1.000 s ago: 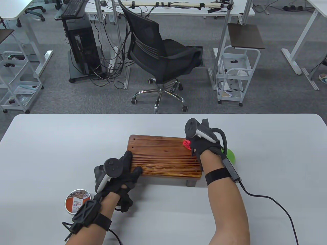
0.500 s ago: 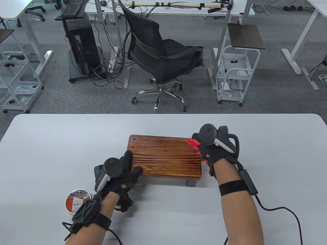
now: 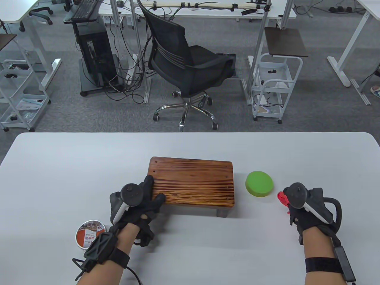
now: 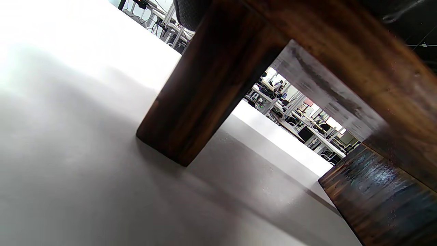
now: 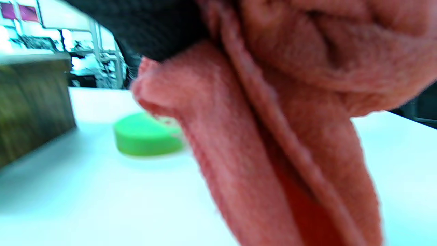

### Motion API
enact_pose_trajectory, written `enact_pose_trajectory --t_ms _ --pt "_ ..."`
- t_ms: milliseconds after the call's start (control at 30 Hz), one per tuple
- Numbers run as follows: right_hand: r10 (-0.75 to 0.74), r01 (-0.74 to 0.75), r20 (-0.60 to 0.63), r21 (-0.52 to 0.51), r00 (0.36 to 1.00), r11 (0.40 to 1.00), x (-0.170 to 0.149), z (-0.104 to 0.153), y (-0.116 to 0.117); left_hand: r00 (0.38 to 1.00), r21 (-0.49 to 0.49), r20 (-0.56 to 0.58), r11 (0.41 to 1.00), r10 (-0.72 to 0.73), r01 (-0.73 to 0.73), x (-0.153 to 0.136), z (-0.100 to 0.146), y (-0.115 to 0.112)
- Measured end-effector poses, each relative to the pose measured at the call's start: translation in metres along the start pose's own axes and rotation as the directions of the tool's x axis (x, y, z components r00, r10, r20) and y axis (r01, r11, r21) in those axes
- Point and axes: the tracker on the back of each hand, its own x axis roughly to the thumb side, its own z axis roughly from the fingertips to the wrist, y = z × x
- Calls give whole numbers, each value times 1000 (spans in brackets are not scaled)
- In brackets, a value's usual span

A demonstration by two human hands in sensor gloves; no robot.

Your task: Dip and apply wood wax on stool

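Round tin: the round wax tin with an orange and white label (image 3: pixel 90 234) sits nearest me on the grey table (image 3: pixel 59 178), at my left wrist, partly covered by the wrist strap.
Left hand: my left hand (image 3: pixel 139 204) in its black glove grips the near left corner of the low brown wooden stool (image 3: pixel 192 182); the fingers lie spread on the top board, the thumb on the near edge.
Right hand: my right hand (image 3: pixel 305 210) is over the table to the right, well apart from the stool, clenched around a bunched red cloth (image 3: pixel 283 199) that shows at its left side.
Red cloth, close up: in the right wrist view the red cloth (image 5: pixel 290 136) hangs in folds from under the dark glove and fills most of the picture, which is blurred.
Stool: it stands upright near the middle of the table, its striped grain running left to right, with one leg showing under the near right corner.
Stool from below: in the left wrist view a dark leg (image 4: pixel 201 95) stands on the table under the top board.
Green disc: a flat round bright green disc (image 3: pixel 259 183) lies on the table between the stool and my right hand, touching neither.
Beyond the table: a black mesh office chair (image 3: pixel 184 65) on grey carpet.
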Motion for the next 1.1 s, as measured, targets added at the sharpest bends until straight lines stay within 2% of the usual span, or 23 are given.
enact_pose_trajectory --t_ms 100,233,300,400,567,633,767,833,867,967,1100 --pt "17 -16 -36 32 999 999 -14 11 33 1000 1 0 1000 0 0 0 0 0" --pt "30 -29 -19 84 999 996 -15 24 68 1000 2 1 1000 0 0 0 0 0" --pt "36 -37 6 88 999 995 -9 30 78 1000 2 1 1000 1 -1 0 0 0" --pt "138 -142 47 116 989 983 5 38 83 1000 4 0 1000 1 -1 0 0 -1" --pt "156 -186 125 287 980 940 16 49 92 1000 5 -1 1000 0 0 0 0 -1" --pt "155 -195 144 324 977 926 18 52 96 1000 5 -1 1000 -2 2 0 0 -1" --pt "64 -103 119 355 991 929 13 53 89 1000 7 0 1000 -4 4 0 0 -1" --pt "-24 -7 75 395 997 919 10 52 78 1000 7 -1 1000 -3 3 0 0 -1" --pt "-40 9 75 381 996 925 10 52 72 1000 7 -1 1000 -3 3 0 0 -1" --pt "-66 37 116 236 991 971 17 53 43 1000 6 -1 1000 -4 4 0 0 -1" --pt "-192 174 188 106 963 979 32 56 11 1000 4 -2 1000 -7 7 1 0 0"
